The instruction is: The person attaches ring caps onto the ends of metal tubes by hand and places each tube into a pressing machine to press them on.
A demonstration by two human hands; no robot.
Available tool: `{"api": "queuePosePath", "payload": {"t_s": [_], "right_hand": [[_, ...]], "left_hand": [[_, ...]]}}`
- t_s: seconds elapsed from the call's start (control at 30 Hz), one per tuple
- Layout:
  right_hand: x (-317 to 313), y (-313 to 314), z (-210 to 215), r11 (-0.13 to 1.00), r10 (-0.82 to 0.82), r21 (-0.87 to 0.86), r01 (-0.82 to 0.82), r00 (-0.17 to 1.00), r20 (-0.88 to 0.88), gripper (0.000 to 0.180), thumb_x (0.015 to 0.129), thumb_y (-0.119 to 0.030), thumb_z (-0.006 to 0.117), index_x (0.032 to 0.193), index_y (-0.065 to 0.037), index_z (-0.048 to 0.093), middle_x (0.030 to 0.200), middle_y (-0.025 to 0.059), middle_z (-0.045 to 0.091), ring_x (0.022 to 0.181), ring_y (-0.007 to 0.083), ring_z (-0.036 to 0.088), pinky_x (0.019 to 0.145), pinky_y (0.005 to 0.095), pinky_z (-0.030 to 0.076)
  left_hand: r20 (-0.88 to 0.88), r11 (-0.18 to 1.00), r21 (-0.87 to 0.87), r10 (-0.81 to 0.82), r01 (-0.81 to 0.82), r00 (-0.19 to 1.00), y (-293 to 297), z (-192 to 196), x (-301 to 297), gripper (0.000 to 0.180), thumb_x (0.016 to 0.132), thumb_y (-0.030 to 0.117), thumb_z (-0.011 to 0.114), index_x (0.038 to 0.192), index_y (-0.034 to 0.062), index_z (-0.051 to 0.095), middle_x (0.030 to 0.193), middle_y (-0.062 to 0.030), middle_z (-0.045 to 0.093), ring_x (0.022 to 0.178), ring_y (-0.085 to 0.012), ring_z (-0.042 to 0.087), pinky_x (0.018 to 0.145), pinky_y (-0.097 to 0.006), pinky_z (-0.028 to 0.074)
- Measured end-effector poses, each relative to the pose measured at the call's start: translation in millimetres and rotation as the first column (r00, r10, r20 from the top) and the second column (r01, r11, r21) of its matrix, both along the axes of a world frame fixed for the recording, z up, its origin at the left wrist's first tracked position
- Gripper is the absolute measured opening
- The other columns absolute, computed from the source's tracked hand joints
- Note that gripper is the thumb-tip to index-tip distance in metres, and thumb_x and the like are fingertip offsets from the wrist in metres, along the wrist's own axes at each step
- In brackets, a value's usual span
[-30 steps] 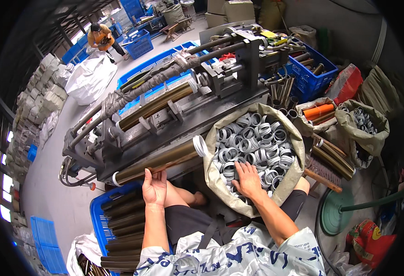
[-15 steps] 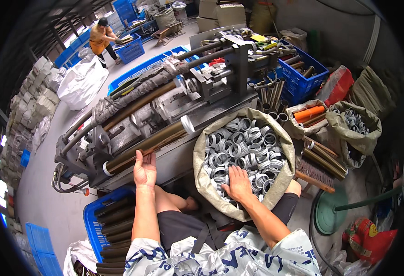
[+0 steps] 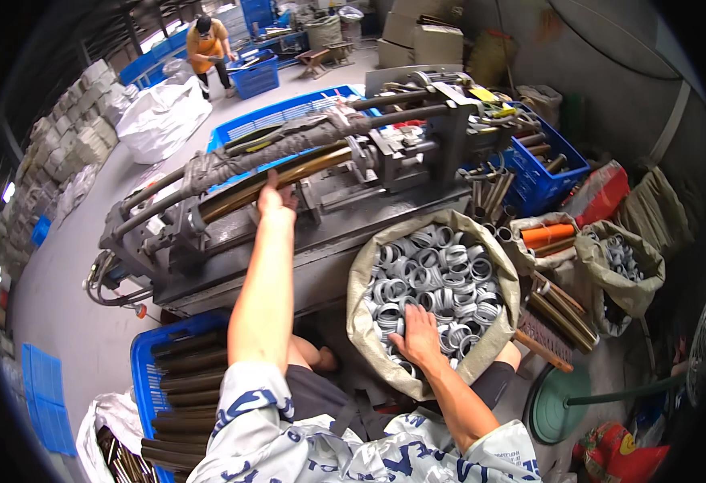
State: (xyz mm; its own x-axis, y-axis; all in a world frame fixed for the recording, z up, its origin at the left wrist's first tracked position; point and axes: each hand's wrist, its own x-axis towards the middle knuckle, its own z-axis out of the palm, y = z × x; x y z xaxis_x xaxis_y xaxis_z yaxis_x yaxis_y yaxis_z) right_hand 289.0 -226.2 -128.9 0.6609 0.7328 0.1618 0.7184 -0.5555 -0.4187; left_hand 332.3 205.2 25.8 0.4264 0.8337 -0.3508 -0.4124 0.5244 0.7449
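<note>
Beyond one sack, one tube is touched by left hand, grip unclear; inside, many rings by unclenched right hand.

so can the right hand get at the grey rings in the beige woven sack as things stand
Most likely yes: the right hand rests on the grey rings, and the beige woven sack gapes wide, leaving most uncovered.

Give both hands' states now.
Left hand: at the shiny bronze-coloured metallic tube; grip cannot be told.
Right hand: open, palm down on grey plastic rings.
</note>
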Motion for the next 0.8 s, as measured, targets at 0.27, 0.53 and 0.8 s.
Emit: {"api": "queuePosePath", "payload": {"t_s": [0.27, 0.53, 0.8], "right_hand": [[3, -3, 0, 1.000, -0.020, -0.009, 0.021, 0.998, 0.057, 0.085, 0.079, -0.041, 0.075, 0.140, 0.007, 0.040, 0.141, 0.0254, 0.049, 0.134, 0.0410, 0.042, 0.112, 0.0505, 0.030], [4, -11, -6, 0.999, -0.034, -0.017, 0.034, 0.999, 0.030, 0.085, 0.081, -0.043, 0.074, 0.142, 0.004, 0.039, 0.143, 0.0254, 0.048, 0.137, 0.0401, 0.040, 0.113, 0.0524, 0.028], [-5, 21, -4, 0.994, 0.095, 0.062, -0.093, 0.995, -0.027, 0.082, 0.076, -0.034, 0.080, 0.139, 0.004, 0.043, 0.139, 0.0254, 0.050, 0.133, 0.0421, 0.043, 0.110, 0.0517, 0.031]], "left_hand": [[-0.062, 0.999, -0.039, -0.016, 0.013, 0.998, 2, -37, 12, 0.054, 0.077, 0.052, 0.080, 0.114, 0.0177, 0.061, 0.107, -0.0035, 0.064, 0.099, -0.0223, 0.059, 0.092, -0.047, 0.036], [-0.064, 1.000, 0.004, 0.022, -0.022, 0.998, -11, -35, 16, 0.052, 0.083, 0.057, 0.072, 0.113, 0.0153, 0.062, 0.107, -0.0046, 0.066, 0.106, -0.0233, 0.060, 0.101, -0.048, 0.033], [-0.033, 0.996, 0.091, -0.019, 0.022, 0.999, 36, -48, -40, 0.054, 0.092, 0.055, 0.063, 0.120, 0.0096, 0.060, 0.108, -0.0114, 0.066, 0.100, -0.0278, 0.063, 0.090, -0.045, 0.046]]}}
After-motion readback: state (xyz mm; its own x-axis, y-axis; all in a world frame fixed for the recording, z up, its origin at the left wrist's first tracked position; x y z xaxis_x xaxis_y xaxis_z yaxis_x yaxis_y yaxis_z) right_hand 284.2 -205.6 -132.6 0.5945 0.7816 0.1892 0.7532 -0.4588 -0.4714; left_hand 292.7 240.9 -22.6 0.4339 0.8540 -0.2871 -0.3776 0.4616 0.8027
